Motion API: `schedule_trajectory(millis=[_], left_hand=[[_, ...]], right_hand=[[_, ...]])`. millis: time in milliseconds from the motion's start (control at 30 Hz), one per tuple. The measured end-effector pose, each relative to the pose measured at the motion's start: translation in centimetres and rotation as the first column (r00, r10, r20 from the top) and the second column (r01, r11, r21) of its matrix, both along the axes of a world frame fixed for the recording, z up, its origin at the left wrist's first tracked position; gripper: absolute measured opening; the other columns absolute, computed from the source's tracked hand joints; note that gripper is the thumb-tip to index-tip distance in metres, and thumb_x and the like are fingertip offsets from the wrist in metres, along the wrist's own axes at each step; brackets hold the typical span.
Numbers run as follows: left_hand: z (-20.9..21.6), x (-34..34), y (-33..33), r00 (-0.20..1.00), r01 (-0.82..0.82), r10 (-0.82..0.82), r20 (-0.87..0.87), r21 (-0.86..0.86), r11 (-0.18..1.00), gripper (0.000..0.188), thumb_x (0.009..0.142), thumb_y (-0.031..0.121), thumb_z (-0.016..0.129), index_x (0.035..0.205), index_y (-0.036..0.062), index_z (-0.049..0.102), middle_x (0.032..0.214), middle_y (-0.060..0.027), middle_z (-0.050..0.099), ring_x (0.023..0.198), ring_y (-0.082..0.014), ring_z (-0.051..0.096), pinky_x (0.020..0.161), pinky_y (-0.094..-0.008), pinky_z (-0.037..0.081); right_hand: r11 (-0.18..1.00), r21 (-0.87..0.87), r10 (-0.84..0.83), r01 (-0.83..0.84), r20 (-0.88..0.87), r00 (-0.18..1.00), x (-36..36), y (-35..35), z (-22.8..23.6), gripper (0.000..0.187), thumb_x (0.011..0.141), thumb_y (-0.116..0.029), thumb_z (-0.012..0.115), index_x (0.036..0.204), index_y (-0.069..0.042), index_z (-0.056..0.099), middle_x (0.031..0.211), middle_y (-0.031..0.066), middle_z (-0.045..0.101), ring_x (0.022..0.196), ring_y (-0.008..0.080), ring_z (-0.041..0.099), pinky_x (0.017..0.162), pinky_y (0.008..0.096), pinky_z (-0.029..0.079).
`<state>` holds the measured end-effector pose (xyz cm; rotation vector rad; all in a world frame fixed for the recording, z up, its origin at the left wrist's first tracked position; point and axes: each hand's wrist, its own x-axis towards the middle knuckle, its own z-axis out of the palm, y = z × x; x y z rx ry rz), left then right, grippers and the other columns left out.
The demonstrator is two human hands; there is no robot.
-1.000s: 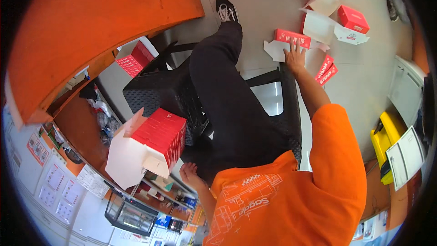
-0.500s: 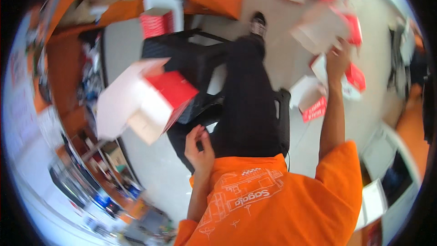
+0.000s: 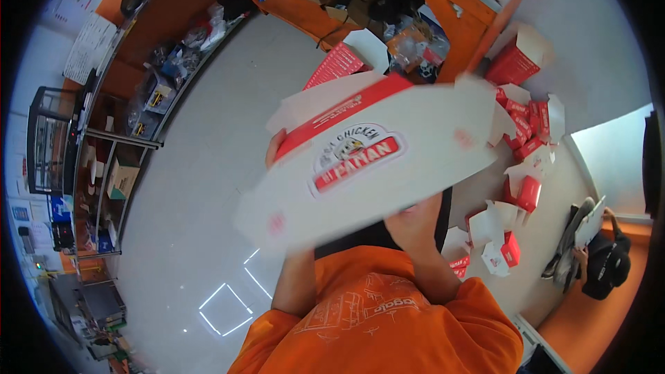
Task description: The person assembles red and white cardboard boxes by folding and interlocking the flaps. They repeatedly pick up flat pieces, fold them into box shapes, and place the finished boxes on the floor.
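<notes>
A white and red cardboard food carton [image 3: 415,159] spans the space in front of my torso, its broad printed white panel facing up and slightly blurred. My left hand [image 3: 276,145] grips its left side; a few fingertips show at the red strip, while the rest lies behind the panel. At the near edge my right hand [image 3: 415,225] holds the carton from below, with its fingers partly covered by it. Beyond the far edge stands another red and white carton [image 3: 336,66], partly hidden.
Several cartons [image 3: 523,190] lie in a line on the floor at right, with a taller carton [image 3: 516,55] behind them. A person in a black cap [image 3: 613,263] is at far right. Shelves [image 3: 118,145] line the left; an orange bench [image 3: 443,7] stands ahead.
My right hand has come back from the cartons at right, and my left hand is no longer empty. Both now hold a carton before me. The view has turned.
</notes>
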<state>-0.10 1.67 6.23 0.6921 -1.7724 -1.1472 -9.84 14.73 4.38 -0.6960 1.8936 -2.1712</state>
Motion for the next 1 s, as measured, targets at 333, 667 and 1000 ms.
schedule_trajectory(millis=[333, 667, 1000], left_hand=[[-2.7, -1.2, -6.3, 0.894, -0.048, -0.116, 0.433, 0.349, 0.936, 0.059, 0.111, 0.045, 0.040, 0.125, -0.0061, 0.066, 0.119, -0.0254, 0.067, 0.116, -0.0347, 0.062, 0.101, -0.0381, 0.046], [-3.8, -1.7, -7.6, 0.903, -0.137, 0.029, 0.428, 0.224, 0.965, 0.043, 0.108, 0.032, 0.050, 0.105, -0.0053, 0.072, 0.093, -0.0210, 0.068, 0.090, -0.0311, 0.067, 0.080, -0.0424, 0.049], [-6.6, -1.3, -8.1, 0.751, -0.180, 0.336, 0.569, -0.313, 0.933, 0.023, 0.098, 0.019, 0.063, 0.104, -0.0005, 0.075, 0.086, -0.0186, 0.074, 0.075, -0.0346, 0.072, 0.069, -0.0435, 0.054]], right_hand=[[0.966, 0.215, 0.187, -0.143, -0.199, 0.962, -7.3, -3.3, -2.7, 0.053, 0.111, -0.027, 0.044, 0.156, 0.000, 0.038, 0.151, 0.0189, 0.050, 0.140, 0.0281, 0.048, 0.118, 0.0390, 0.032], [0.961, 0.236, 0.187, -0.146, -0.164, 0.968, -7.8, -4.5, -4.2, 0.045, 0.113, -0.030, 0.038, 0.147, -0.004, 0.050, 0.144, 0.0179, 0.053, 0.134, 0.0290, 0.051, 0.114, 0.0385, 0.036], [0.859, 0.365, 0.456, -0.360, -0.221, 0.862, -9.9, -3.5, -5.3, 0.050, 0.110, -0.026, 0.042, 0.155, -0.006, 0.041, 0.150, 0.0213, 0.050, 0.140, 0.0345, 0.047, 0.116, 0.0402, 0.034]])
